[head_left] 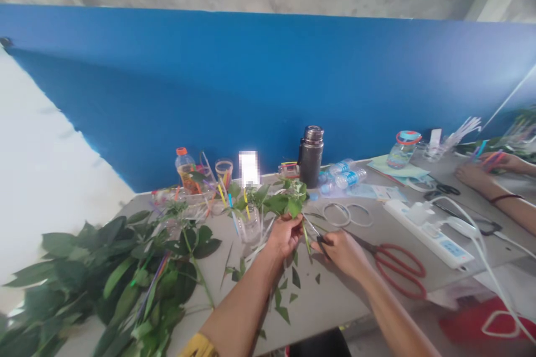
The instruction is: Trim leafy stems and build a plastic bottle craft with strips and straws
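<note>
Green, glossy leaves crown the leafy sprig [292, 202], which stands nearly in front of the steel vacuum flask [312, 157], its thin stem running down through the person's left hand [285, 236]. The fingers [295, 222] of that hand are clenched around the stem just below the leaves. The right hand [343, 254] sits close beside it, nearer the viewer than the flask. Its fingers [322, 242] are drawn together at the stem's lower end, but I cannot tell whether they grip the stem or a dark tool tip. Red-handled scissors [400, 270] lie on the grey worktop [335, 312] to the right, with their shaft running in under that hand.

The sprig looks light and springy, and its soft leaves would probably tear or bruise easily. The firmer stem, below the leaf cluster, seems the safest place to hold.

Loose leaf pieces [288, 284] lie below the hands, and a heap of leafy branches [104, 273] lies far to the flask's left. A clear glass jar [249, 224] with coloured straws stands just left of the flask. Another person's hands [473, 174] work well to its right.
</note>
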The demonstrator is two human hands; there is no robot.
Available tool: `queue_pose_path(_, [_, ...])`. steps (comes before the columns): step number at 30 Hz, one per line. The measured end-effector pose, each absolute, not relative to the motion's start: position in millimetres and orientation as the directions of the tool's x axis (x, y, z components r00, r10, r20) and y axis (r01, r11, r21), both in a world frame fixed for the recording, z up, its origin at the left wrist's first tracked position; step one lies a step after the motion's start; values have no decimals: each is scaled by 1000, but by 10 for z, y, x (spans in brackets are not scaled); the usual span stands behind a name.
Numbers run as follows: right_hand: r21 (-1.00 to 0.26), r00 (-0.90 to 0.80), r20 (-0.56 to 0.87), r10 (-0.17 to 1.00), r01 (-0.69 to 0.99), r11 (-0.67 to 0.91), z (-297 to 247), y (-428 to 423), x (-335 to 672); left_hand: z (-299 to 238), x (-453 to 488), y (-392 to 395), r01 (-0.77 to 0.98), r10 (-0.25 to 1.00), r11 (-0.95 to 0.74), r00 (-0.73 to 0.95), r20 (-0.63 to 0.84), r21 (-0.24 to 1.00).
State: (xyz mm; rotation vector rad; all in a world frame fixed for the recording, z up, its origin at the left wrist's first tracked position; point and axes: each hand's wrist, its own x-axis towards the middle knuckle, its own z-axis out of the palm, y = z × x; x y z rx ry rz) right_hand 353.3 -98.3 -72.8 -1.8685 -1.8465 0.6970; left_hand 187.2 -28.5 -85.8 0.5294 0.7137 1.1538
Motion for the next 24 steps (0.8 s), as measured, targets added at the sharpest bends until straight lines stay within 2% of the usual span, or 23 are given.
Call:
queue_pose_path(3, [-686, -28, -63, 998, 728, -23, -767, -984, 3519, -843, 1863, -286, -596, 934, 355, 253, -251, 720])
queue_pose_path(9, [-683, 27, -36, 999, 729, -44, -767, -984, 3549, -808, 1829, -310, -495, 907, 416, 284, -311, 763])
queue_pose_path(16, [-736, -25, -40, 999, 677, -13, -718, -958, 3699, -769, 1828, -370, -396, 921, 389, 192, -339, 832])
queue_pose_path(20, [-710, -16, -16, 1000, 704, 0, -725, -971, 3701, -703, 1834, -395, -372, 921, 389, 146, -360, 843])
queue_pose_path(24, [-615, 22, 3, 1000, 789, -16, -734, -1004, 3653, -586, 1837, -429, -375, 872, 489, 230, -432, 788])
